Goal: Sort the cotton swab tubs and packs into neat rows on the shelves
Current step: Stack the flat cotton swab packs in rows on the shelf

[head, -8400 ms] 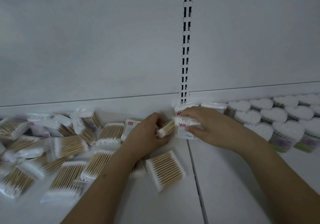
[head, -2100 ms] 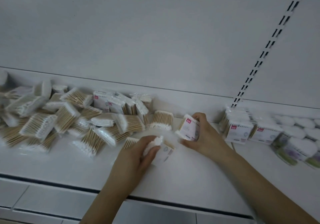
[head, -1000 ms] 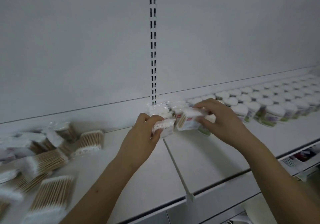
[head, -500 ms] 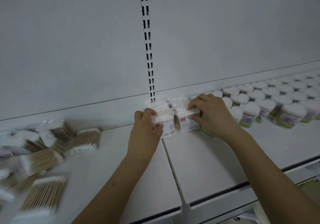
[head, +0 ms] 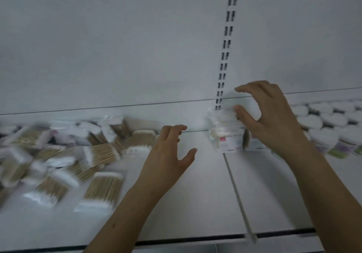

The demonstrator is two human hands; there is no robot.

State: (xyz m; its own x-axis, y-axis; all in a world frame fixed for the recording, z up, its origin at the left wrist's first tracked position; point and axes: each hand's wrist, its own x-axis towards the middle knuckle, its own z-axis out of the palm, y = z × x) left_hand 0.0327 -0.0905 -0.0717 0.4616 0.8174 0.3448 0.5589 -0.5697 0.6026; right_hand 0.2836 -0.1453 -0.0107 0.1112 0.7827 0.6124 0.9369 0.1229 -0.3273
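My left hand [head: 168, 152] hangs over bare shelf [head: 195, 203] with fingers loosely spread and nothing in it. My right hand [head: 268, 119] is higher and further back, thumb and fingers arched apart like a claw. It sits just beside the stood packs [head: 227, 135] at the back of the shelf, and I cannot tell whether the thumb touches them.

What the next move turns on, as I judge it: the loose packs [head: 101, 186] lie to the left of both hands, so the left hand is much the nearer one. The closest pack lies flat just left of my left wrist, its swab sticks running roughly front to back and leaning a little. The heap behind it points every way. The row to feed is on the opposite side, by the upright slotted strip [head: 225, 56], so each pack has to cross to the right and be stood on edge.

Further right, the tubs [head: 321, 123] stand in rows running off the frame edge.

The whole heap is smeared by motion, so I cannot count packs or read labels. My right hand covers part of the stood packs and the nearest tubs.
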